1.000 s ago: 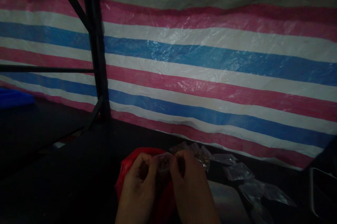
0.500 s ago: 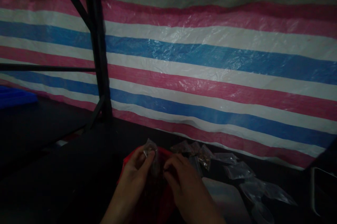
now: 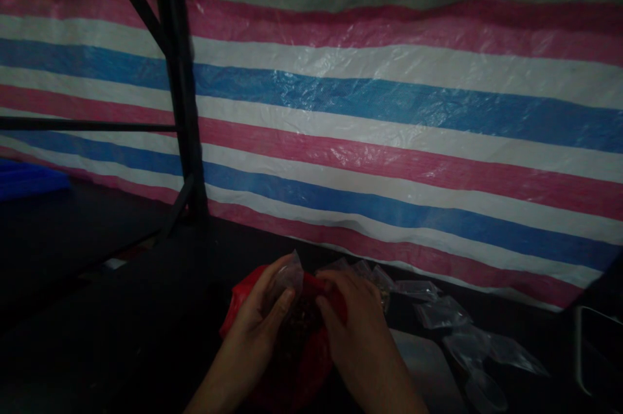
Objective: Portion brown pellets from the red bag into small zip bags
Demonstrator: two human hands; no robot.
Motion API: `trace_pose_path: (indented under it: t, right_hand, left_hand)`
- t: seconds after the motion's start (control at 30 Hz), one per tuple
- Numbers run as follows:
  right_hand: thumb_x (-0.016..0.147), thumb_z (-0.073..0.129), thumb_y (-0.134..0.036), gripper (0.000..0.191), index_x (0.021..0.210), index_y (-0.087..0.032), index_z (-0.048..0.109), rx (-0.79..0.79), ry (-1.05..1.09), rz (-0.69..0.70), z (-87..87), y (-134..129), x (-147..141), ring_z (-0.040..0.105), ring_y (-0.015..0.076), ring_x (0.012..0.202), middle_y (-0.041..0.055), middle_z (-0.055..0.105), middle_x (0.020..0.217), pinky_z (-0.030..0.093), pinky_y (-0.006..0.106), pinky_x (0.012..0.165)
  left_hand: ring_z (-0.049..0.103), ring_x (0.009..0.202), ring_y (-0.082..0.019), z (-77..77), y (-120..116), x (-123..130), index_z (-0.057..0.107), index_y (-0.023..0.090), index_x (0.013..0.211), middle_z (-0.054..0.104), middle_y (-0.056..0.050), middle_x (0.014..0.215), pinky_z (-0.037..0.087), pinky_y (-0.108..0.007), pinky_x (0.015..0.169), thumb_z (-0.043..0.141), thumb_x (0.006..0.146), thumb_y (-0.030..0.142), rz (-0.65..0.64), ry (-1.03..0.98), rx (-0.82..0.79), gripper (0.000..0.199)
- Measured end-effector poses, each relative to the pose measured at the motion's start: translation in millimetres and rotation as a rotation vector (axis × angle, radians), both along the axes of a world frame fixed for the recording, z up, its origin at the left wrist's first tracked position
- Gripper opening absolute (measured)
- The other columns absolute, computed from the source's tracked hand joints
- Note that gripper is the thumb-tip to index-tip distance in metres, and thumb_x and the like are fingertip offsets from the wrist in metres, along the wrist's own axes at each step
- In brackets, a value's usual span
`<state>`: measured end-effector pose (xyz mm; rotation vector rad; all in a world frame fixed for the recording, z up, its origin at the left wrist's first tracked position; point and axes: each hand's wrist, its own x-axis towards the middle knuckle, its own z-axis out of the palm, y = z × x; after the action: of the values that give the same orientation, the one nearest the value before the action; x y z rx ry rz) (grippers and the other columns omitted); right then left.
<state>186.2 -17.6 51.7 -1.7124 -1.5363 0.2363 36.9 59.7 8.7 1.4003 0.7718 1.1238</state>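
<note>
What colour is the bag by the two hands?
Red; the bag shows best in the head view, beside the left hand.

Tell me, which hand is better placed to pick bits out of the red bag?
Probably the right hand: its fingers are at the edge of the red bag, close to the small bits inside. The left hand holds a small clear bag.

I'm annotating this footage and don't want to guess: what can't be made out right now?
In the head view:
What the small pieces in the red bag are: too dark and tiny.
Whether the small clear bag holds anything: the left hand partly covers it.
How many clear bags lie beyond the right hand: it hides some.
Full shape of the blue object: left edge cuts it.
Full shape of the pale-rimmed object: right edge cuts it.
</note>
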Motion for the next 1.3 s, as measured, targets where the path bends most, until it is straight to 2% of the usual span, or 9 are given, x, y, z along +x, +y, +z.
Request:
trace_pose_path:
  t: [0.1,0.17,0.4,0.7,0.83,0.97,1.07,1.2,1.3]
  right_hand:
    - [0.089,0.073,-0.022,0.062,0.149,-0.028,0.059,-0.021,0.130,-0.009,-1.7,2,-5,0.055,0.0325,0.139,0.0070,0.065,0.148,0.040,0.051,0.118]
    - [0.085,0.075,-0.017,0.070,0.151,-0.028,0.058,-0.068,0.188,0.022,-3.2,3,-8,0.057,0.0314,0.139,0.0068,0.066,0.148,0.041,0.049,0.118]
    - [0.089,0.060,-0.006,0.039,0.118,-0.028,0.073,-0.024,0.352,0.098,-0.3,7,-6,0.073,0.0225,0.108,0.0013,0.079,0.114,0.053,0.037,0.098]
    - [0.087,0.067,-0.017,0.046,0.132,-0.026,0.067,0.036,0.420,0.017,-5.4,8,-1,0.076,0.0211,0.094,0.0011,0.078,0.101,0.058,0.034,0.087]
    - [0.087,0.067,-0.028,0.029,0.114,-0.026,0.075,0.115,0.348,-0.016,-2.1,8,7,0.076,0.0232,0.093,0.0040,0.080,0.103,0.057,0.036,0.086]
    - [0.085,0.068,-0.051,0.044,0.117,-0.021,0.069,0.271,0.438,-0.282,0.9,-1,44,0.077,0.0270,0.086,0.0089,0.081,0.099,0.059,0.038,0.077]
    - [0.077,0.069,-0.058,0.061,0.122,-0.017,0.066,0.305,0.440,-0.574,-5.5,-19,88,0.077,0.0320,0.088,0.0134,0.081,0.095,0.060,0.041,0.075]
    - [0.076,0.058,-0.053,0.076,0.135,-0.005,0.062,0.172,0.252,-0.892,-23.9,-43,131,0.074,0.0412,0.103,0.0278,0.076,0.117,0.059,0.052,0.087]
    - [0.079,0.053,-0.043,0.080,0.142,0.005,0.057,0.126,-0.026,-0.986,-31.1,-45,131,0.062,0.0489,0.126,0.0372,0.065,0.135,0.050,0.061,0.103]
  left_hand:
    - [0.054,0.150,-0.029,-10.7,1,2,0.058,0.028,0.150,0.062,-0.008,0.159,0.040,-0.050,0.127,0.056,0.099,0.046,-0.011,0.179,0.178,0.054]
    - [0.055,0.149,-0.029,-17.5,3,3,0.056,0.028,0.151,0.061,-0.008,0.159,0.040,-0.051,0.128,0.052,0.100,0.043,-0.047,0.234,0.223,0.054]
    - [0.055,0.149,-0.029,-28.1,10,-1,0.052,0.033,0.155,0.058,-0.005,0.162,0.041,-0.052,0.127,0.067,0.091,0.034,-0.099,0.341,0.184,0.066]
    - [0.064,0.139,-0.030,-13.4,4,-2,0.060,0.036,0.150,0.068,-0.005,0.151,0.048,-0.054,0.121,0.060,0.098,0.048,-0.007,0.481,0.286,0.053]
    - [0.060,0.144,-0.030,-16.6,2,-4,0.055,0.038,0.153,0.064,-0.004,0.157,0.046,-0.055,0.122,0.063,0.098,0.048,0.007,0.498,0.318,0.057]
    - [0.057,0.147,-0.032,-14.2,-2,-5,0.043,0.040,0.161,0.059,-0.004,0.161,0.046,-0.055,0.122,0.068,0.095,0.050,0.048,0.507,0.323,0.071]
    - [0.058,0.146,-0.031,-11.0,-4,-6,0.047,0.040,0.158,0.062,-0.003,0.158,0.045,-0.056,0.122,0.062,0.098,0.053,0.063,0.536,0.301,0.064]
    - [0.062,0.140,-0.028,-9.8,-3,-6,0.052,0.039,0.154,0.067,-0.003,0.151,0.047,-0.053,0.120,0.055,0.101,0.052,0.074,0.504,0.339,0.054]
    - [0.066,0.133,-0.029,-8.9,-1,-5,0.053,0.037,0.153,0.070,-0.005,0.143,0.052,-0.052,0.115,0.052,0.102,0.053,0.084,0.488,0.348,0.053]
